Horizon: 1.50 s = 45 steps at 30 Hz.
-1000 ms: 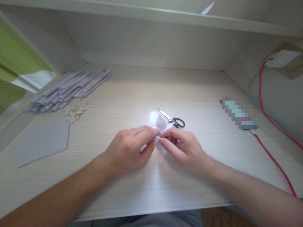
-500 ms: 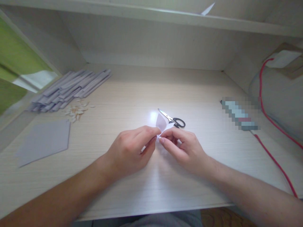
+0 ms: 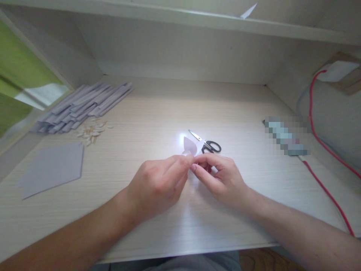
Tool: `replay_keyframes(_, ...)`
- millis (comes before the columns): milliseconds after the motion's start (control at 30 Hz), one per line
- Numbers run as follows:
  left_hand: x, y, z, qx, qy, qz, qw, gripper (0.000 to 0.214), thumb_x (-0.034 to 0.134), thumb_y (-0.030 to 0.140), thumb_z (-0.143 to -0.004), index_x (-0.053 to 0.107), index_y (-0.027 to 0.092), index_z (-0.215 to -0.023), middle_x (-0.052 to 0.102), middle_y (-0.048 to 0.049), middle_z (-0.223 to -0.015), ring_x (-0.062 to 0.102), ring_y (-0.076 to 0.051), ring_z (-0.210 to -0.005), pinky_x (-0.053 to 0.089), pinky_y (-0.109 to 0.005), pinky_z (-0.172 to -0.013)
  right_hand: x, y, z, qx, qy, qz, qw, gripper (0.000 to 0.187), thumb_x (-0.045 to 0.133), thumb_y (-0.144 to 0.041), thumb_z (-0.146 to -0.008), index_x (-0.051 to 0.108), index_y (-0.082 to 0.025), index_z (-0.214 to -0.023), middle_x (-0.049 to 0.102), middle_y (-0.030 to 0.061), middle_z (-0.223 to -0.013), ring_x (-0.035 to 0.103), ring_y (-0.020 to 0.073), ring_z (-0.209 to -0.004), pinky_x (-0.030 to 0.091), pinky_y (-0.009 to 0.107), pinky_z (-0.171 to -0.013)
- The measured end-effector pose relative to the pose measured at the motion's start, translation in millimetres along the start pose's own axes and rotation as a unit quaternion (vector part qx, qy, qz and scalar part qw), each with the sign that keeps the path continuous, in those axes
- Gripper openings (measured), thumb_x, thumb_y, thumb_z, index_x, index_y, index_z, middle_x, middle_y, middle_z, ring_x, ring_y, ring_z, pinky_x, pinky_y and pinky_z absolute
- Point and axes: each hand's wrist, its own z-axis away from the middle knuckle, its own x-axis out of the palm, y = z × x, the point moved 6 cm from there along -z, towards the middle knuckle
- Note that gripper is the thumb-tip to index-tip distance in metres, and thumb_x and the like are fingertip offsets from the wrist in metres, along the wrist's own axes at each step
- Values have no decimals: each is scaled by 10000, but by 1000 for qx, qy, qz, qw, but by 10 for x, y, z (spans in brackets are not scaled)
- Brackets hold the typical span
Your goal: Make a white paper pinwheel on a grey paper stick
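Observation:
Between my two hands is a small white piece of folded paper [image 3: 190, 146], its pointed, petal-like flaps standing up beyond my fingers. My left hand [image 3: 165, 177] is closed, its thumb and forefinger pinching the paper's base from the left. From the right, my right hand [image 3: 220, 173] pinches the same spot with thumb and forefinger, the other fingers curled beneath. The fingertips of both hands meet and hide the lower part of the paper. Just behind it lie scissors [image 3: 207, 142] with black handles, their blades pointing to the back left.
Stacked rolled paper strips [image 3: 90, 103] lie at the back left, with small white pieces on thin stalks [image 3: 93, 131] beside them. Paper sheets [image 3: 55, 165] sit at the left. A blurred device [image 3: 284, 137] with a red cable [image 3: 328, 195] is at the right. A shelf [image 3: 169, 17] spans above.
My left hand has turned over slightly, its fingers now covering the paper's base. The paper flaps have tilted and sit a little lower. My right hand has hardly moved.

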Motion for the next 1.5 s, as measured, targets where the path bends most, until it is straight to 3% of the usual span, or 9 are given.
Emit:
replay_keyframes(300, -52, 54, -31, 13, 20, -17, 1000, 274, 608, 66, -912, 594, 167, -1166, 785, -61, -1038, 753, -161, -841, 568, -249, -732, -22, 10, -3, 14, 7, -17, 1000, 103, 643, -229, -931, 708, -174, -872, 615, -24, -668, 538, 110, -600, 423, 251, -583)
replay_keyframes(533, -129, 56, -40, 45, 75, -1, 996, 230, 629, 25, -864, 641, 141, -1062, 779, -60, -920, 727, -155, -726, 532, -255, -609, -21, 16, -20, 33, 2, -56, 998, 96, 652, -202, -906, 688, -174, -822, 617, -29, -667, 545, 101, -607, 416, 234, -580)
replay_keyframes(733, -264, 109, -48, 52, 104, 15, 993, 268, 694, -3, -791, 655, 162, -999, 777, -58, -906, 713, -153, -735, 550, -262, -625, 16, 77, -16, 95, -33, -131, 986, 101, 665, -249, -892, 699, -169, -841, 641, -15, -703, 564, 110, -638, 428, 235, -592)
replay_keyframes(900, -396, 32, -34, 3, 175, 52, 983, 311, 713, 11, -776, 672, 212, -1010, 761, -3, -883, 704, -135, -753, 563, -249, -672, 55, 175, -39, 175, -51, -228, 956, 161, 696, -302, -870, 695, -164, -788, 579, -40, -618, 496, 88, -559, 385, 225, -549)
replay_keyframes(1000, -419, -193, -21, -99, 234, 101, 962, 257, 695, 36, -791, 677, 224, -966, 720, 17, -844, 658, -128, -708, 532, -257, -647, 54, 241, -56, 207, -41, -275, 938, 169, 721, -310, -853, 696, -161, -776, 559, -53, -557, 461, 78, -508, 353, 222, -524)
replay_keyframes(1067, -331, -403, -18, -206, 207, 110, 950, 196, 679, 90, -824, 685, 221, -969, 710, 7, -885, 645, -140, -740, 530, -270, -680, 41, 273, -73, 210, -31, -300, 930, 187, 729, -308, -855, 692, -161, -747, 570, -46, -550, 465, 78, -508, 354, 225, -537)
replay_keyframes(1133, -140, -568, -27, -287, 94, 119, 946, 146, 671, 138, -841, 699, 212, -963, 723, -13, -961, 660, -165, -805, 533, -287, -719, 19, 296, -90, 203, -19, -323, 924, 217, 727, -317, -871, 685, -163, -724, 578, -39, -550, 478, 81, -519, 364, 229, -557)
replay_keyframes(1267, 183, -630, -11, -335, -79, 210, 915, 176, 644, 235, -891, 747, 194, -1027, 756, -62, -1071, 692, -242, -1009, 536, -359, -893, -1, 323, -93, 202, -9, -368, 908, 205, 719, -322, -893, 697, -171, -756, 596, -36, -556, 487, 82, -513, 371, 228, -553)
replay_keyframes(1500, 285, -446, -46, -304, -73, 408, 858, 280, 649, 313, -946, 732, 206, -1191, 739, -77, -1230, 675, -253, -1133, 497, -363, -991, 1, 294, -101, 199, -16, -351, 915, 217, 735, -332, -875, 701, -162, -746, 643, -17, -604, 538, 84, -525, 414, 220, -553)
